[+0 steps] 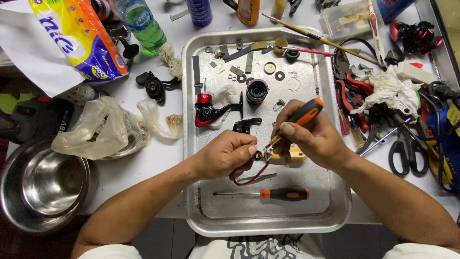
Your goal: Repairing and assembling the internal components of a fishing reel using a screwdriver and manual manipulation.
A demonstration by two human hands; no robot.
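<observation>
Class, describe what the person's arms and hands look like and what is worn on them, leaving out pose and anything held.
Both forearms are bare from wrist to above the elbow. The left hand and right hand wear no gloves, and no rings, watch or bracelets show. Fingernails are short and unpainted. At the bottom corners of the picture, the edges of short white sleeves show, belonging to a white shirt with a dark printed pattern.

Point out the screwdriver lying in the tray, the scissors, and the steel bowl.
lying screwdriver (pixel 284 194), head view, on its orange-black handle.
scissors (pixel 407 156), head view, on the black finger loops.
steel bowl (pixel 12 201), head view, on its left rim.

Bare tray (pixel 306 211) beside spare screwdriver (pixel 268 194)
</observation>
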